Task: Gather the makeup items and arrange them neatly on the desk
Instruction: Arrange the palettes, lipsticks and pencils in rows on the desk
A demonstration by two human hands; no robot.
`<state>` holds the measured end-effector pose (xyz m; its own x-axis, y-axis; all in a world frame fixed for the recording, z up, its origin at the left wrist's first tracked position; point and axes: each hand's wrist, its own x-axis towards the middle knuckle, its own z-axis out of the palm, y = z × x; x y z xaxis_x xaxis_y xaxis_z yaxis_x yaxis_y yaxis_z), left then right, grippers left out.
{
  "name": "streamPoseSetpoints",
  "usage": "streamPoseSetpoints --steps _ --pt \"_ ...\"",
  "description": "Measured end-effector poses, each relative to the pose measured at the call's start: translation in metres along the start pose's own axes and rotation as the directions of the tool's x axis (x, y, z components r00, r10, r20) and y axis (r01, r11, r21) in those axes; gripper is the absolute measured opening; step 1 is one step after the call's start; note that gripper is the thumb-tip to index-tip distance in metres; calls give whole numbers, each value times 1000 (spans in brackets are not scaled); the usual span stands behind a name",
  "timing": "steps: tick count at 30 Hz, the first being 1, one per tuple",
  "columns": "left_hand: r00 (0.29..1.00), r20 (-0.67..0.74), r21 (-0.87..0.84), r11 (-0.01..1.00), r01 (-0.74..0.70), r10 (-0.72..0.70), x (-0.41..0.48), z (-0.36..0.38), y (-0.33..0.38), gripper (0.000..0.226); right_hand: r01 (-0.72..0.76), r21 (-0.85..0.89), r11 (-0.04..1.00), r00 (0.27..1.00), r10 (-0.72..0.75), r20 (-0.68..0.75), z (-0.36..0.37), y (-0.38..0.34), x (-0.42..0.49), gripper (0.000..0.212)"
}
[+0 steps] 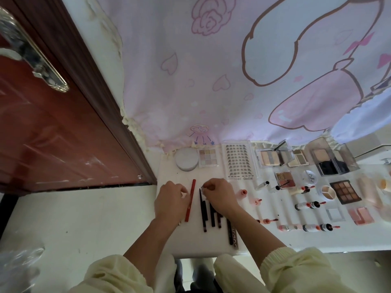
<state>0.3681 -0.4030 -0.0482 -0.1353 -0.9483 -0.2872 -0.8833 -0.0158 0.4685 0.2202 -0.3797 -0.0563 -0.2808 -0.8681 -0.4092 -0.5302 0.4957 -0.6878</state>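
On the white desk (190, 244) a red pencil (190, 199) lies lengthwise, with several dark pencils (204, 216) in a row to its right. My left hand (170, 199) rests curled beside the red pencil, a small pale bit showing at its fingertips. My right hand (220, 194) pinches something small and clear at the tip of a black pencil (200, 194). Along the back stand a round white compact (187, 159), a pastel eyeshadow palette (208, 157) and a lash tray (238, 161).
To the right lie open powder compacts (273, 157), a brown palette (344, 191), blush pans (360, 215), lip gloss tubes (311, 205) and small pink caps (243, 192). A red-brown door (53, 127) stands at the left. A pink cartoon cloth (211, 81) hangs behind the desk.
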Motion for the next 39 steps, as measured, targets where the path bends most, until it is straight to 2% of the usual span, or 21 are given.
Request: streamPoseSetpoints --steps 4,7,12,17,20,24,27,30,35,37,39 --pt "993 64 275 955 -114 100 -6 8 1 34 -11 -93 996 998 18 65 13 -9 11 18" --pt "984 100 369 913 -174 147 -4 12 -1 37 -91 -57 994 992 95 86 18 -14 18 27" --pt "984 118 373 912 -167 132 -2 13 -2 28 -200 -44 979 977 203 70 23 -19 27 43" --pt "984 111 328 930 -167 138 -4 15 -3 24 -265 -15 964 960 266 87 30 -19 32 36" --pt "983 120 304 938 -167 137 -4 15 -2 22 -304 39 952 950 300 82 32 -19 33 41" --pt "980 125 232 956 -179 153 -3 11 -4 23 -342 160 926 939 333 81 27 -20 33 42" --pt "976 127 130 972 -193 177 -1 5 -7 23 -332 366 869 941 333 62 18 -21 30 28" --pt "976 123 -18 984 -177 178 -1 -6 -10 23 -294 528 797 948 313 56 4 -23 26 26" --pt "967 178 -168 974 -151 181 -3 -26 -12 10 -244 620 746 968 230 103 -16 -23 17 26" --pt "966 223 -230 970 -82 134 -4 -31 -10 10 -212 628 749 977 181 113 -22 -23 12 27" --pt "939 334 -389 919 60 81 -5 -33 -6 12 -182 628 757 983 153 100 -26 -24 8 27"
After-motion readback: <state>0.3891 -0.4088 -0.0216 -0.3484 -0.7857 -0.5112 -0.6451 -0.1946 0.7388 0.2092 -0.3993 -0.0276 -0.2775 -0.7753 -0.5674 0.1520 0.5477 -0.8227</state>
